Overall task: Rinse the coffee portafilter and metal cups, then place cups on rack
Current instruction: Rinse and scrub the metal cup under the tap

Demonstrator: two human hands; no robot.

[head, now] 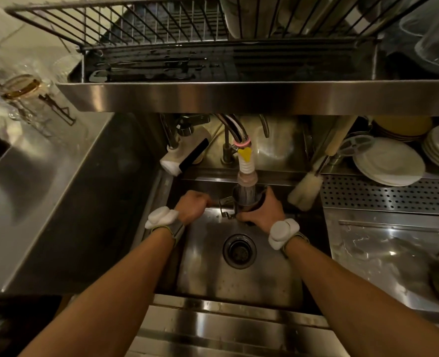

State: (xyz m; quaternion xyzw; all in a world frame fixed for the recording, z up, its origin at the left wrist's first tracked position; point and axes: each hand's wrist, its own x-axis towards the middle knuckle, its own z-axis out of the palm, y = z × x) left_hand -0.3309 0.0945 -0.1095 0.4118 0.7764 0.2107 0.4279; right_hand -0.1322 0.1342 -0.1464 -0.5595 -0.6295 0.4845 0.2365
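Observation:
Over the steel sink [239, 279], both my hands hold the coffee portafilter [228, 203] under the faucet nozzle [246, 173]. My left hand [192, 206] is closed around its handle, which is mostly hidden. My right hand [263, 211] wraps the round basket end directly below the nozzle, where running water blurs the view. The wire rack [161, 24] sits on the shelf above the sink. No metal cups are clearly visible.
A bottle brush [304, 193] leans at the sink's right rim. Stacked white plates [389, 162] sit on the perforated shelf at right. A white soap dispenser [182, 157] stands behind the sink. Glassware [20, 91] is at the far left. The drain [239, 251] lies below my hands.

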